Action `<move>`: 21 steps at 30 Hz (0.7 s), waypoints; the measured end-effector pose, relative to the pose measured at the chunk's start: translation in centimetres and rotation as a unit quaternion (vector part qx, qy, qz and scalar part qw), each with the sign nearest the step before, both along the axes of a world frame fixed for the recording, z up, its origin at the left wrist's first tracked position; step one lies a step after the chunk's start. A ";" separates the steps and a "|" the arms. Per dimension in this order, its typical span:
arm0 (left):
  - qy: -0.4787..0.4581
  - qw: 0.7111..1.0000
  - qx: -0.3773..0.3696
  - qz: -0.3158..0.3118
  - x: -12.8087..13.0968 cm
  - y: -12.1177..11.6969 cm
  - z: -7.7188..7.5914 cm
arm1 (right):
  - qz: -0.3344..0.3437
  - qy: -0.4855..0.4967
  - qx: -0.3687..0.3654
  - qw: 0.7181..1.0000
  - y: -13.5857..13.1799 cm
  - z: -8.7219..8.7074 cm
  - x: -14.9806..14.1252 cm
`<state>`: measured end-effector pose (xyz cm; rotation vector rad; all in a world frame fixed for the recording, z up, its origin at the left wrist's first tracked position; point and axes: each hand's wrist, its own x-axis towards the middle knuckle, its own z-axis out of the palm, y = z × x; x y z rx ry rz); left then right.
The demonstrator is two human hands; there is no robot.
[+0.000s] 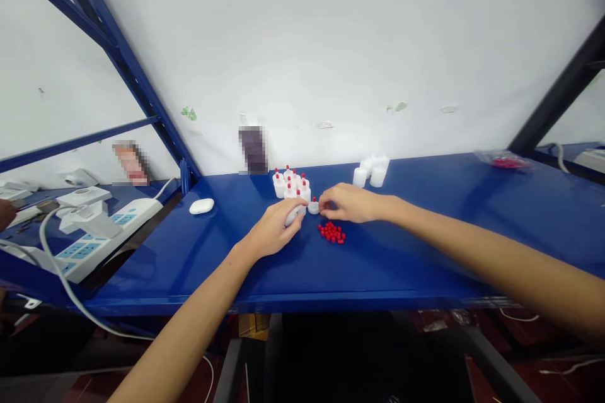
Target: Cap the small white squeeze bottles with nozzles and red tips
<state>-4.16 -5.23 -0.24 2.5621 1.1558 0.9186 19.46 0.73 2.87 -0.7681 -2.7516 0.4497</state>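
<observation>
My left hand (276, 226) is curled round a white plastic bottle (293, 216), mostly hidden by the fingers. Between the hands is a short white nozzle cap (314, 207) with a red tip, upright. My right hand (352, 203) has its thumb and fingertips bent together at the right side of this cap, seemingly pinching its edge. Just beyond my left hand stands a cluster of white bottles (280, 187) with red tips. A loose pile of small red caps (332, 233) lies in front of my right hand.
Several white bottles without red tips (378, 175) stand by the wall on the blue table (406, 264). A white earbud case (201, 206) lies at the left, and a bag with red pieces (505, 162) at the far right. Power strips (94, 245) fill the left neighbouring table.
</observation>
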 end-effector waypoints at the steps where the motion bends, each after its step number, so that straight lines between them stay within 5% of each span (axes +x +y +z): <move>1: -0.002 1.000 -0.005 0.008 0.0 0.0 -0.1 | -0.020 0.047 -0.008 0.999 -0.3 0.0 -0.3; 5: -0.019 0.999 -0.026 0.038 -0.1 0.1 -0.5 | -0.081 0.224 -0.108 0.965 -2.0 0.3 -2.0; 9: -0.034 0.999 -0.027 0.029 -0.1 0.2 -0.6 | -0.070 0.248 -0.154 0.954 -3.2 0.3 -3.0; 17: -0.044 0.998 0.016 0.033 0.1 0.3 -0.9 | -0.032 0.097 0.093 0.990 -3.7 -0.8 -3.2; 21: -0.037 0.998 0.034 0.035 0.4 0.3 -1.0 | -0.028 0.104 0.107 0.988 -3.7 -1.5 -3.5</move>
